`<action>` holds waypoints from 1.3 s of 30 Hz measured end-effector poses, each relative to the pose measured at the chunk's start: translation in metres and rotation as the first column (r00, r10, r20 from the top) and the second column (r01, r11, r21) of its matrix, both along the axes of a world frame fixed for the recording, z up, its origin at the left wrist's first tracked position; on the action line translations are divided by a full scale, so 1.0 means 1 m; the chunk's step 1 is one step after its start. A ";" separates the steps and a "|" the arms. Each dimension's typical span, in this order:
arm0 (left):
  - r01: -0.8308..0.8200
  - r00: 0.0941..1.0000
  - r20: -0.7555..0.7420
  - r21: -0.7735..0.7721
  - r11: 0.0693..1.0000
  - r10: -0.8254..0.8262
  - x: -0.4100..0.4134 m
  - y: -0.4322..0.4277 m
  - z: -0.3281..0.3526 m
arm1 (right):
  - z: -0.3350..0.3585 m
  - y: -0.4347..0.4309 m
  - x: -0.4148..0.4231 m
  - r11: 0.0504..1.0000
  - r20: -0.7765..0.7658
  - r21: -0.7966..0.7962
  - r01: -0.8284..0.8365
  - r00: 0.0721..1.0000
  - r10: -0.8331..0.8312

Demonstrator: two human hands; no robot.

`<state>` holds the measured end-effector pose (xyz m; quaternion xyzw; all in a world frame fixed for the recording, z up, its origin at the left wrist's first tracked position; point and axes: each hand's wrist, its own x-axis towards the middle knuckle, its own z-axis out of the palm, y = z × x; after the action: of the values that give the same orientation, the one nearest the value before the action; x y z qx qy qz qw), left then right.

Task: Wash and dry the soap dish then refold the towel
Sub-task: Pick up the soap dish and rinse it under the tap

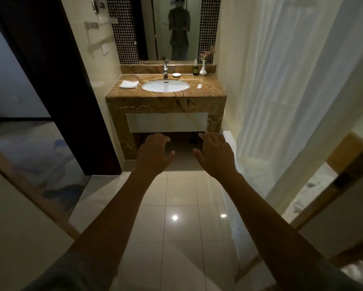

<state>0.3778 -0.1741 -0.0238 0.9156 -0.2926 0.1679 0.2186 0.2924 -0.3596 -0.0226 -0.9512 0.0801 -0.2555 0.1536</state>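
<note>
Ahead, both hands, left (154, 152) and right (215, 153), reach out spread and empty, soap dish (176, 75) at the worktop's (210, 90) back edge, towel (128, 84) near its left edge

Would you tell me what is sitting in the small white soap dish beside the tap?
The small white soap dish looks empty, though it is too distant to rule out a thin sliver of soap.

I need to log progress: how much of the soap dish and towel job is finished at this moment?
Nothing looks done. The soap dish sits on the counter behind the sink, right of the tap; the towel lies folded at the left. In hand: nothing; left hand and right hand hang empty, fingers spread, short of the vanity. Washing, drying and refolding all remain.
</note>
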 end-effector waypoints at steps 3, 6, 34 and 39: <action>-0.038 0.999 -0.005 0.014 0.999 0.038 0.032 -0.025 0.005 | 0.002 -0.026 0.032 1.000 0.021 0.008 -0.019 1.000 0.019; -0.059 0.998 0.000 0.009 0.998 0.059 0.059 -0.046 0.008 | 0.003 -0.049 0.063 0.999 0.013 0.022 -0.045 0.999 0.045; 0.019 0.997 -0.070 0.035 0.999 -0.016 0.407 -0.084 0.007 | 0.002 -0.106 0.391 1.000 -0.070 0.016 -0.014 0.997 0.015; 0.027 0.997 -0.076 0.038 0.999 -0.024 0.465 -0.097 -0.004 | -0.006 -0.122 0.442 0.999 -0.079 0.021 0.026 0.997 -0.024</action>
<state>0.8432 -0.2712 -0.0278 0.9216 -0.2991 0.1247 0.2138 0.7342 -0.4818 -0.0284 -0.9577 0.1009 -0.2187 0.1576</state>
